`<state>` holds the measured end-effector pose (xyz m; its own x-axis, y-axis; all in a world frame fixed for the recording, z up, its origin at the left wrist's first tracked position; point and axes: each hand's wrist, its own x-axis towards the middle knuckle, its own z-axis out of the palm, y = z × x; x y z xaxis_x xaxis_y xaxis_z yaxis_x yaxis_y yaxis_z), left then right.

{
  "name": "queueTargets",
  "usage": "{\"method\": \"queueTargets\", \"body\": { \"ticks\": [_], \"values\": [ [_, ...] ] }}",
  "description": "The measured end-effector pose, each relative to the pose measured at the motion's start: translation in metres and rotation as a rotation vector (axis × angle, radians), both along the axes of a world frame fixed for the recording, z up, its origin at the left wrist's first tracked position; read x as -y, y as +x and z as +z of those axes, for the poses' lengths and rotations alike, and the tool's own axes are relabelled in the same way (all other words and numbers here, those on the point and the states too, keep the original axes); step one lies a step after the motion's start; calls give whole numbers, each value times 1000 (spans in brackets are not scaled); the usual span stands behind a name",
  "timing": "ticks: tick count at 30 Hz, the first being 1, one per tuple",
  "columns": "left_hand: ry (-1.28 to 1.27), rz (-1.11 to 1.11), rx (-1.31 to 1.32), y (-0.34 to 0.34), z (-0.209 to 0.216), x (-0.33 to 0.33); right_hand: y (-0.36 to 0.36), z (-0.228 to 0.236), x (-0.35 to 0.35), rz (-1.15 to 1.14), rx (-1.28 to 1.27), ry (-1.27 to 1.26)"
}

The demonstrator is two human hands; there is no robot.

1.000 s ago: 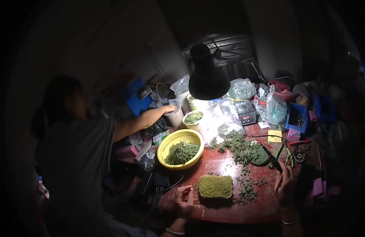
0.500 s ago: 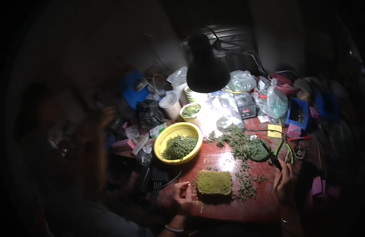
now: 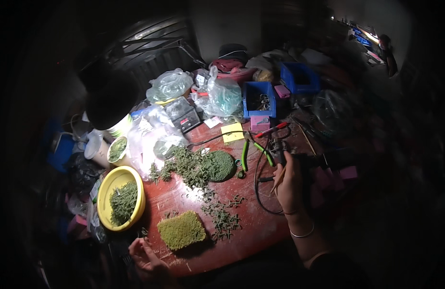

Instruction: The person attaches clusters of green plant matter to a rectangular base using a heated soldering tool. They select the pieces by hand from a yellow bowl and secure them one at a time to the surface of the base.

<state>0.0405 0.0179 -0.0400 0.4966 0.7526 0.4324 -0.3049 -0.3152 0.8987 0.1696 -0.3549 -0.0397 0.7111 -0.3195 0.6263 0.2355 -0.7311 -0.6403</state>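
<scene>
My left hand (image 3: 144, 255) is at the near left edge of the table, left of a yellow-green block (image 3: 182, 230) with a bumpy top. Its thumb and fingers are pinched together; something tiny shows at the tips, too small to name. On the right, my right hand (image 3: 290, 185) is closed around a black pen-shaped tool (image 3: 279, 150), with a thin tan stick (image 3: 279, 179) also between the fingers. A black cable (image 3: 257, 185) loops beside this hand. Small green branched pieces (image 3: 189, 166) lie heaped next to a round green bumpy disc (image 3: 219, 166); others are scattered nearer me.
A yellow bowl (image 3: 103, 207) of green pieces stands at left, near a small cup (image 3: 118, 150). Green-handled pliers (image 3: 244, 155), a yellow note (image 3: 232, 132), a blue bin (image 3: 259, 98) and plastic bags (image 3: 225, 94) lie farther back. A dark lamp (image 3: 107, 101) hangs at upper left.
The whole view has swung rightward, so the table sits farther left. My right hand has carried the black tool from the green disc to the right of the pliers. My left hand remains by the block.
</scene>
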Motion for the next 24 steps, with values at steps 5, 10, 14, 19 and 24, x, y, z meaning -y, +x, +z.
{"method": "queueTargets", "body": {
  "ticks": [5,10,14,19,24],
  "values": [
    [430,-273,131,53,14,-1,-2,5,15,-185,-95,-251],
    [621,-457,92,66,22,-1,9,1,1,-229,-343,-251],
    [516,-575,122,85,16,19,8,-2,25,-221,-402,-309],
    [226,-603,7,82,8,18,-4,47,-26,-18,-43,-356],
    [168,-651,-52,80,7,15,-7,71,-87,569,14,-266]
  ]
}}
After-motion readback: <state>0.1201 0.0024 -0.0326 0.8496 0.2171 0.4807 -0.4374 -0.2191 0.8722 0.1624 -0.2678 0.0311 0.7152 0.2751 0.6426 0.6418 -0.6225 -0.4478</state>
